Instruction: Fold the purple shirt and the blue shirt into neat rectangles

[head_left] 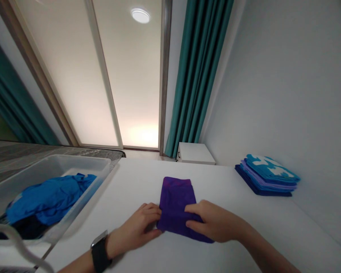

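A purple folded cloth (177, 201), perhaps a garment, lies on the white tabletop (136, 189) with a magenta tint at its far edge. Along its left side is my left hand (144, 223), fingers curled and thumb at the near left corner, gripping that edge. My right hand (213, 220) grips the cloth from the right, with thumb and forefinger lying over its surface. The other fingers of that hand are partly hidden. A black-banded watch (100, 248) is on my left wrist.
Folded clothes (268, 176) in blues and lilac are stacked against the wall at right. On the left, a translucent plastic bin (102, 167) holds crumpled blue and dark clothes (51, 197). A pale curved tube (19, 242) crosses the lower left corner. Beyond the table stands a white cabinet (197, 152).
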Tool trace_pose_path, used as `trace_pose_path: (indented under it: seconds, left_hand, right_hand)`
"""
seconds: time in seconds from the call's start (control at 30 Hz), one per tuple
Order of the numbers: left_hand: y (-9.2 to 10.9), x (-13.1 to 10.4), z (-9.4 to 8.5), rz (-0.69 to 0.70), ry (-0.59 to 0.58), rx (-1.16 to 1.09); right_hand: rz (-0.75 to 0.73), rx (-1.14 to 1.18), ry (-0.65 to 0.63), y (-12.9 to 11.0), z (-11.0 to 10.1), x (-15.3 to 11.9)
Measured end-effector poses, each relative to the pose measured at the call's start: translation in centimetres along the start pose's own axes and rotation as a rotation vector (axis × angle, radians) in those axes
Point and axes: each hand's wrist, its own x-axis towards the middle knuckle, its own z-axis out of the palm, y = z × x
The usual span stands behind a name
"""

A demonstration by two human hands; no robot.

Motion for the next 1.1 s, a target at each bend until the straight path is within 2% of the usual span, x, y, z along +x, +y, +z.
trace_pose_path:
  seconds: [0.13,0.27,0.43,0.53,0.7,0.93,1.03,1.1]
  left_hand:
    - [-0.3,0.6,0.1,-0.123,0.063,-0.074]
    - [-1.3,1.3,0.6,-0.338,0.134,-0.104]
    - [-2.2,2.3,1.5,-0.459,0.237,-0.329]
    - [-2.4,2.6,1.9,-0.492,0.285,-0.294]
    - [-1.9,2.5,2.2,-0.525,0.266,-0.205]
    - [-0.1,1.6,2.3,-0.537,0.163,-0.17]
    - [-1.5,2.3,0.8,-0.465,0.18,-0.13]
    - [-3.2,3.5,-0.5,-0.385,0.253,-0.043]
  right_hand:
    - [-0.031,0.098,-0.057,2.2,-3.3,3.2]
    - [0.029,0.019,-0.07,5.2,-4.8,7.5]
    - [0.186,-0.214,-0.035,7.8,-4.0,11.9]
    - [0.256,-0.27,-0.003,8.7,-2.4,13.5]
    - [0.338,-0.337,0.068,8.8,0.0,13.6]
    - [0.345,-0.375,0.079,7.9,0.9,11.5]
    - [0.317,-0.369,0.072,8.1,1.2,11.0]
    - [0.285,-0.36,0.077,8.4,1.3,11.0]
